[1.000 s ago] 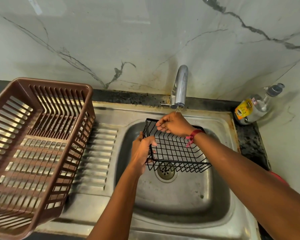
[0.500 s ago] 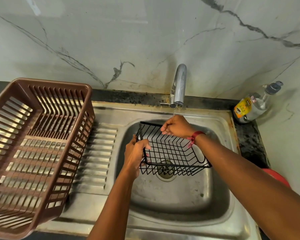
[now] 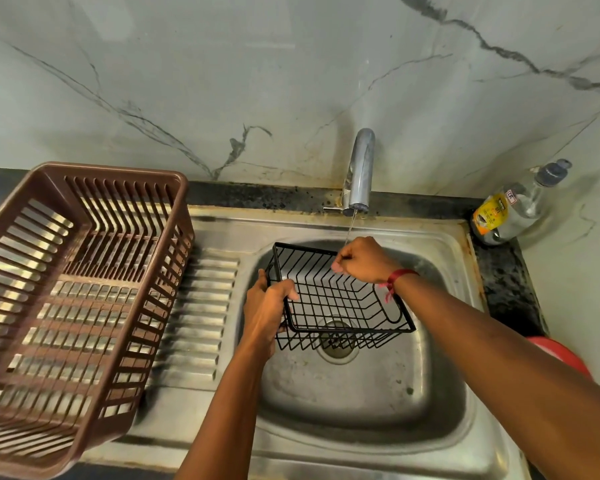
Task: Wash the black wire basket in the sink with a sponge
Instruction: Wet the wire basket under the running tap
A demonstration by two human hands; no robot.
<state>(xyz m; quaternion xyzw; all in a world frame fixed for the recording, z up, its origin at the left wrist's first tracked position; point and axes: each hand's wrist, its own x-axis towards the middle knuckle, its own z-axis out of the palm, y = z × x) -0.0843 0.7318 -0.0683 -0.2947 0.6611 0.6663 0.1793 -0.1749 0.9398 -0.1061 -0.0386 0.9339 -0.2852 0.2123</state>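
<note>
The black wire basket point(image 3: 340, 303) hangs above the steel sink bowl point(image 3: 361, 393), roughly level with its open side up, over the drain. My left hand point(image 3: 267, 310) grips its left rim. My right hand point(image 3: 364, 259) curls over the far rim, under a thin stream of water from the chrome tap point(image 3: 359, 171). No sponge is visible in either hand.
A large brown plastic dish rack point(image 3: 77, 282) stands on the ribbed drainboard point(image 3: 194, 317) at the left. A clear soap bottle point(image 3: 513, 206) with a yellow label leans in the back right corner. A red object point(image 3: 565, 355) peeks out behind my right forearm.
The basket has tipped from tilted toward me to nearly level and shifted slightly left. Both hands kept hold of its rim.
</note>
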